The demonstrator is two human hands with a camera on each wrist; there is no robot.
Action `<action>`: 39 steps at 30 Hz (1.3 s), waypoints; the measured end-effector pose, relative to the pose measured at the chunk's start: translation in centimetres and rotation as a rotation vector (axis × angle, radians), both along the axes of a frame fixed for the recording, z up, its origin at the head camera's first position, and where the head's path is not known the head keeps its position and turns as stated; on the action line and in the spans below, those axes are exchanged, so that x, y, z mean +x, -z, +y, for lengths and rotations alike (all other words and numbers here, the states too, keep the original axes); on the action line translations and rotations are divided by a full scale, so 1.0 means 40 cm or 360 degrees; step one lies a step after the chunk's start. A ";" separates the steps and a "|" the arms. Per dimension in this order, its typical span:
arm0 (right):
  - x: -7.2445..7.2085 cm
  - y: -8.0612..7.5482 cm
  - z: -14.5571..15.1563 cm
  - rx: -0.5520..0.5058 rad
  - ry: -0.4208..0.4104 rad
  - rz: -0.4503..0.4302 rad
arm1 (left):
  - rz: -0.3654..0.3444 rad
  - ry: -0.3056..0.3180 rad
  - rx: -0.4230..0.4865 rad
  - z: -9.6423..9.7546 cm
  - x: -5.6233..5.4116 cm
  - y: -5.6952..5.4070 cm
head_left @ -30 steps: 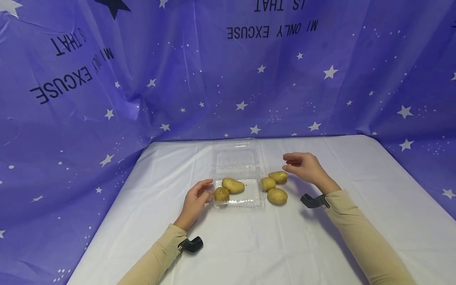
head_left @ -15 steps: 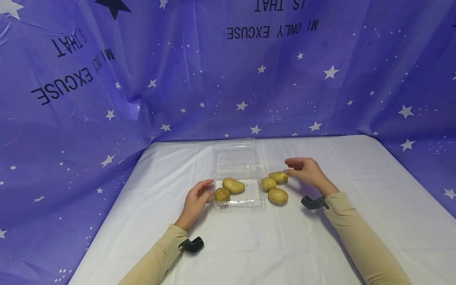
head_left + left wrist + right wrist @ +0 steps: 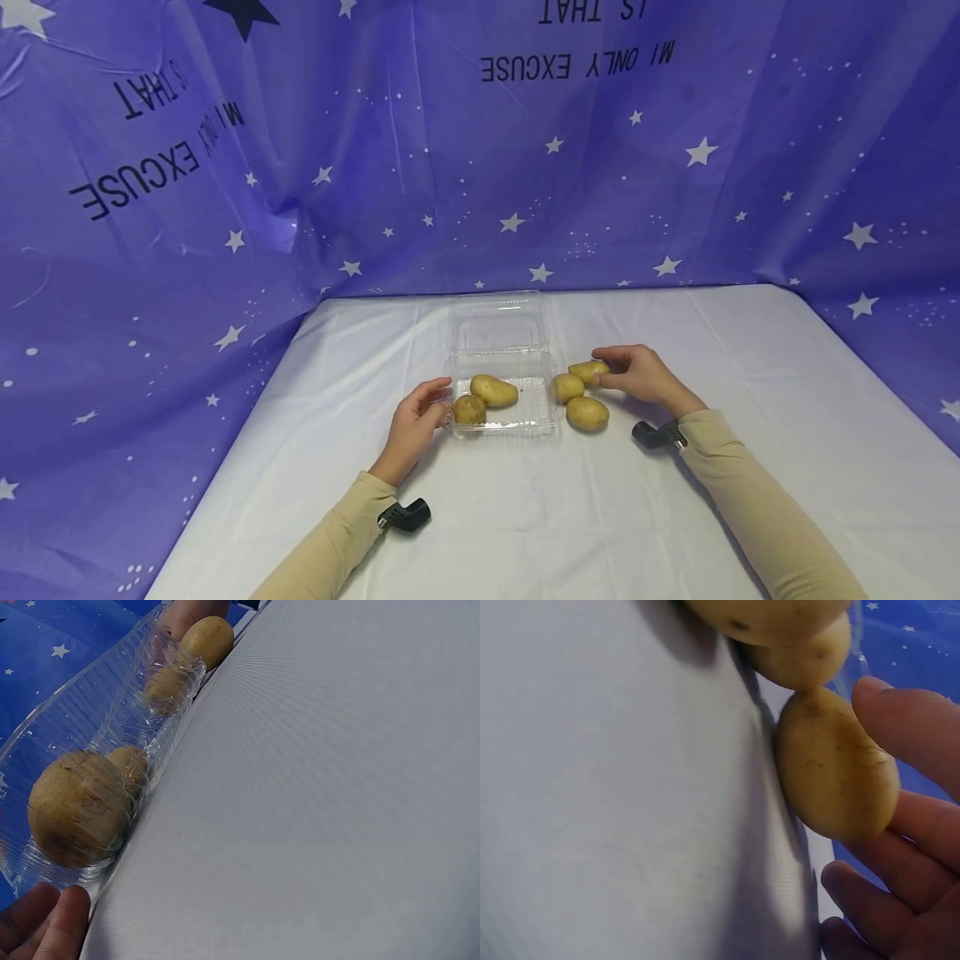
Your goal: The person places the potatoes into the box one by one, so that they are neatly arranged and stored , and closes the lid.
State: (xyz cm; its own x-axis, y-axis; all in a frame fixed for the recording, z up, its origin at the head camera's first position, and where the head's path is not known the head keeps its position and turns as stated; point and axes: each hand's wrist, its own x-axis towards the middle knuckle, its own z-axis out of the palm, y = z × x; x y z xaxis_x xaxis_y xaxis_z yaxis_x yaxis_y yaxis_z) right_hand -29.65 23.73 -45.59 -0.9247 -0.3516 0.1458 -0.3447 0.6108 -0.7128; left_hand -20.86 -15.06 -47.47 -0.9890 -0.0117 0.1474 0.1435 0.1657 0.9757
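A clear plastic clamshell container (image 3: 534, 427) lies open on the white table, its lid (image 3: 497, 321) folded back. Inside are a round potato (image 3: 468, 409) (image 3: 79, 810) and a longer one (image 3: 494, 390). My left hand (image 3: 441, 400) grips the container's left edge; its fingertips (image 3: 52, 926) show at the container's corner. Three potatoes lie on the table just right of the container. My right hand (image 3: 603, 371) has its thumb and fingers round the farthest of them (image 3: 587, 370) (image 3: 836, 761), which still rests on the table. The other two potatoes (image 3: 566, 387) (image 3: 587, 413) lie beside it.
A white cloth covers the table (image 3: 525, 517). A purple star-printed backdrop (image 3: 480, 167) closes in the back and both sides. A black camera mount sits on each wrist (image 3: 405, 514) (image 3: 656, 434).
My right hand has come down and toward the container, from hovering above the loose potatoes to closing on the farthest one. The left hand and container have stayed put.
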 end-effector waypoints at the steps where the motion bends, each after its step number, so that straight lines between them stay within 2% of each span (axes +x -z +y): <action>1: 0.000 0.004 -0.002 -0.0010 -0.0003 -0.0002 | -0.0004 -0.0002 0.0000 0.001 0.000 0.001; 10: -0.001 0.017 -0.011 0.0042 -0.0055 0.0047 | 0.0019 0.0003 -0.0018 -0.001 -0.002 0.004; 16: 0.000 0.016 -0.014 0.0050 -0.0038 0.0045 | 0.0002 0.0003 -0.0013 0.000 -0.002 0.001; 31: 0.006 0.008 -0.012 -0.0092 0.0006 -0.0081 | -0.0008 -0.0007 -0.0011 0.000 -0.001 0.003; 39: 0.003 0.000 -0.004 -0.0103 0.0004 -0.0112 | -0.0025 -0.0008 -0.0012 0.000 -0.001 0.002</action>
State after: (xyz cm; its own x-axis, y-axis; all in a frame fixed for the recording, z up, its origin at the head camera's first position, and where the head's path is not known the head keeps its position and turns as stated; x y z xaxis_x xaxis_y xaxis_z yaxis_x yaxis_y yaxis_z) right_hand -29.55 23.56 -45.61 -0.9344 -0.3411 0.1029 -0.2909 0.5638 -0.7730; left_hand -20.91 -15.07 -47.55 -0.9911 -0.0156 0.1318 0.1272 0.1739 0.9765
